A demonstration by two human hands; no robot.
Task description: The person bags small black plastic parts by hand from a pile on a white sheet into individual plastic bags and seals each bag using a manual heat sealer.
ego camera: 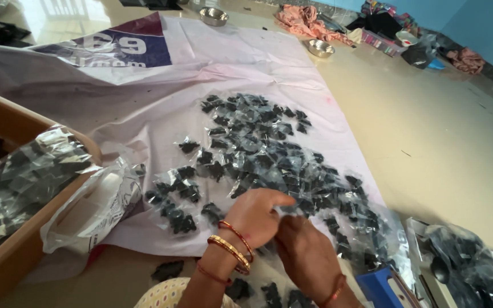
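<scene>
While both hands pinch one clear packet (285, 210) at sheet's (161, 122) near edge, bare floor (429, 131) lies rightward.

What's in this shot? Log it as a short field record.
setting: floor, white sheet spread on it
left hand: bangles on the wrist, pinching a small clear packet
right hand: fingers on the same packet
on the sheet: heap of clear packets with black parts inside
left side: cardboard box holding filled bags
far edge: two steel bowls
lower right: blue box
</scene>
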